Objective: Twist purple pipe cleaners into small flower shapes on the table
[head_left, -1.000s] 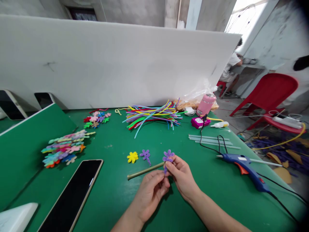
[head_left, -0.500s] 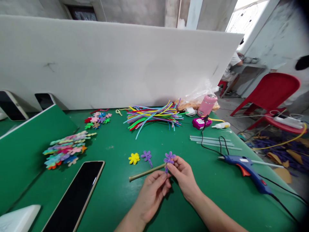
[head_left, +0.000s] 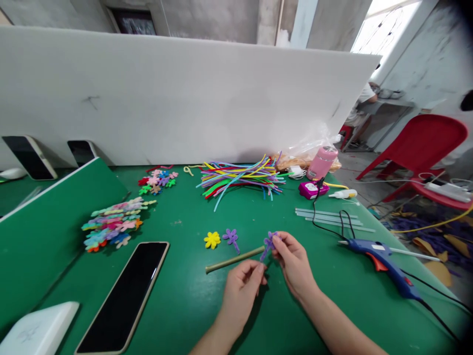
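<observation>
A purple pipe-cleaner flower (head_left: 269,240) with a short stem is pinched at its petals by my right hand (head_left: 293,261). My left hand (head_left: 242,291) is closed, its thumb and forefinger at the lower tip of that stem. Behind the fingers a thin olive-green stick (head_left: 232,260) lies slantwise on the green table (head_left: 177,291). Just beyond it rest a second purple flower (head_left: 230,236) with a stem and a yellow flower (head_left: 212,240) whose stem does not show.
A blue glue gun (head_left: 384,261) and glue sticks (head_left: 328,218) lie at right. A phone (head_left: 123,296) and stacked flowers (head_left: 113,224) are at left. Loose pipe cleaners (head_left: 242,177), a pink bottle (head_left: 322,162) and a white board (head_left: 185,98) stand farther back.
My right hand has tilted the purple flower so that its stem slants down to the left. The hands are slightly farther apart. The whole view has shifted a little.
</observation>
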Tool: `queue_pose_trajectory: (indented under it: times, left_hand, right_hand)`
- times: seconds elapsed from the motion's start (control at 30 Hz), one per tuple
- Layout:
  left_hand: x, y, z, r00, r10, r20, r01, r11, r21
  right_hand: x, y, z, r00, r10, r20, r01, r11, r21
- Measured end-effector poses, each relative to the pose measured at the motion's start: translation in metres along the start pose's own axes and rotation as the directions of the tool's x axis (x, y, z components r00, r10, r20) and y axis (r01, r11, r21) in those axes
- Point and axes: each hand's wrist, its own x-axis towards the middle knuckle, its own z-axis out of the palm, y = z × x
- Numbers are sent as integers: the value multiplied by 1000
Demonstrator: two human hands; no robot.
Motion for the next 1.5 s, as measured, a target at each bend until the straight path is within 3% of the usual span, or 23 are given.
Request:
queue_pose_trajectory:
  times: [0.07,0.13,0.27,0.33,0.43,0.5,0.83,1.03,1.2,1.5]
  left_hand:
    - [-3,1,-1,995,99,11,-99,988,117]
    - [-6,1,-2,964,257,65,-265,926,270]
    - [-6,-3,-7,838,494,233,-535,661,526]
    - [-2,-8,-10,814,503,291,-556,527,643]
    - [2,-14,-12,843,416,339,-498,371,784]
    - [3,-15,-12,862,368,349,-468,314,826]
    - [-2,-7,-8,882,373,289,-425,361,830]
    - [3,-19,-14,845,412,342,-452,208,867]
    - [6,-27,-16,847,412,335,-419,131,898]
    - [8,-27,-17,854,388,347,-430,151,890]
  right_hand:
    - [5,-6,0,1000,3,-18,-3,1000,9]
    - [11,-11,1,1000,-13,12,14,999,-46]
    - [29,-14,9,974,-64,218,141,924,-357]
    - [40,-11,16,945,-77,318,229,848,-478]
    - [54,-3,26,919,-53,391,281,783,-555]
    - [61,1,31,900,-33,434,323,719,-615]
    - [68,11,41,882,2,472,425,429,-797]
    - [63,10,42,878,-26,478,462,310,-831]
    - [65,12,43,879,-38,476,466,287,-837]
    - [82,9,35,866,-21,500,470,376,-798]
